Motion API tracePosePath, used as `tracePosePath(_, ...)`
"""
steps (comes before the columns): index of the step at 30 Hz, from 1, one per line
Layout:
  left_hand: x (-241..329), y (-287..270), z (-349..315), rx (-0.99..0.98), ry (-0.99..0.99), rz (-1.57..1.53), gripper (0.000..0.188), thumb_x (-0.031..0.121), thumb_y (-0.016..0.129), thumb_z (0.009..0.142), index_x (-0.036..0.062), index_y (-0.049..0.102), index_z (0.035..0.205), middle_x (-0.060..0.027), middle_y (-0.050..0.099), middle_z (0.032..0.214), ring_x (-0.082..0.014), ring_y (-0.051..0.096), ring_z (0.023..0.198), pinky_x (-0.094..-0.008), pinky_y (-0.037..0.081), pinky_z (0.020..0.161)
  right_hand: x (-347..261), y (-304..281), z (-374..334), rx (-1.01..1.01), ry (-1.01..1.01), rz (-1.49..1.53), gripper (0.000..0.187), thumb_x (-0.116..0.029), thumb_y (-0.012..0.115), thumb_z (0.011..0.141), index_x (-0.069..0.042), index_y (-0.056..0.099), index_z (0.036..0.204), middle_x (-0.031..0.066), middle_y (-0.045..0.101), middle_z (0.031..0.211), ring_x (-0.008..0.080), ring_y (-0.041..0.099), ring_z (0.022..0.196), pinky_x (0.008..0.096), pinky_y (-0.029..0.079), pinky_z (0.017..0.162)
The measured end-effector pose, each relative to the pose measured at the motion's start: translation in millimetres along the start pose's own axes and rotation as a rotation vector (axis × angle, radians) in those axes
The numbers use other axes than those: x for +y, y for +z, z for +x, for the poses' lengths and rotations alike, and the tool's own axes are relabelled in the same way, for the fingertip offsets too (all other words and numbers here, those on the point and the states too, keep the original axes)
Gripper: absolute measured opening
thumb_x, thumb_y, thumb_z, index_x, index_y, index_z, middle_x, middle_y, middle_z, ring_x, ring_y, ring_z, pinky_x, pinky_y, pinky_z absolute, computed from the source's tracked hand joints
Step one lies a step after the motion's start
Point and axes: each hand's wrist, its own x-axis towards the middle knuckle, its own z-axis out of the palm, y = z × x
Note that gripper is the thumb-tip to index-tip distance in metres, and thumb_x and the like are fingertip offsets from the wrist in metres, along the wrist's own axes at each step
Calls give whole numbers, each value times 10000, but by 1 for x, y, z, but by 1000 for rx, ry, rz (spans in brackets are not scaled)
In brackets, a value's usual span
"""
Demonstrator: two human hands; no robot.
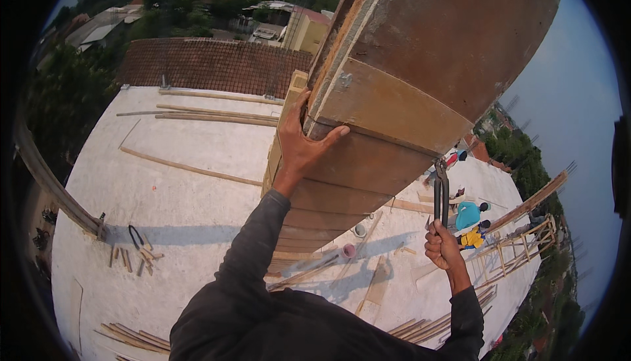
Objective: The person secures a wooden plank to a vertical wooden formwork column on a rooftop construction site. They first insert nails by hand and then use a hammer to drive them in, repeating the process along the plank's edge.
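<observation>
A tall brown column formwork of wooden panels rises before me, leaning to the upper right in the view. My left hand grips its left edge, thumb across the front face and fingers round the side. My right hand is closed round the handles of long dark pincers. Their jaws point up and touch or nearly touch the formwork's right edge. A thin dark wire crosses the front face between my left thumb and the jaws; whether the jaws bite on it is too small to tell.
Far below lies a pale slab with long timber strips, short wood offcuts and a pinkish bucket. Several people work at the right, one in a turquoise shirt, near a wooden frame. Another column stands left.
</observation>
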Motion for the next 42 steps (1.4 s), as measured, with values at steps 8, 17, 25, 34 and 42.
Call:
tracePosePath(8, 0, 0, -1, -15, -20, 57, 973, 380, 990, 729, -42, 515, 1467, -239, 655, 1364, -329, 658, 1268, -420, 527, 1080, -10, -9, -11, 285, -379, -633, 475, -469, 555, 1102, -5, 659, 1117, -22, 510, 601, 66, 494, 475, 242, 389, 437)
tracePosePath(17, 2, 0, -3, -39, -105, 19, 941, 355, 977, 761, -60, 516, 1469, -240, 653, 1368, -296, 651, 1253, -400, 519, 1085, -26, -36, -7, -150, -17, 40, 439, -462, 475, 1138, -81, 587, 950, -85, 368, 555, 44, 337, 388, 245, 291, 397)
tracePosePath(25, 4, -2, -3, -29, -105, 71, 886, 325, 969, 783, -63, 528, 1446, -205, 673, 1314, -266, 659, 1199, -380, 519, 1049, -30, -31, -12, 103, -342, -391, 463, -290, 784, 976, -47, 519, 1269, -2, 561, 794, 64, 483, 416, 225, 398, 380)
tracePosePath(34, 6, 0, -4, -27, -99, 37, 830, 285, 959, 804, -70, 537, 1424, -175, 684, 1272, -245, 661, 1163, -360, 520, 1027, -45, -28, -20, 593, -720, -1381, 551, -125, 782, 841, -53, 466, 1286, 124, 656, 774, 316, 658, 615, 429, 537, 641)
tracePosePath(42, 9, -1, -5, -37, -102, 4, 816, 265, 949, 817, -71, 531, 1432, -167, 686, 1266, -232, 658, 1154, -351, 521, 1018, -55, -45, -19, 644, -1150, -1914, 450, -99, 806, 810, -73, 578, 1197, 144, 630, 1194, 324, 705, 856, 431, 554, 669)
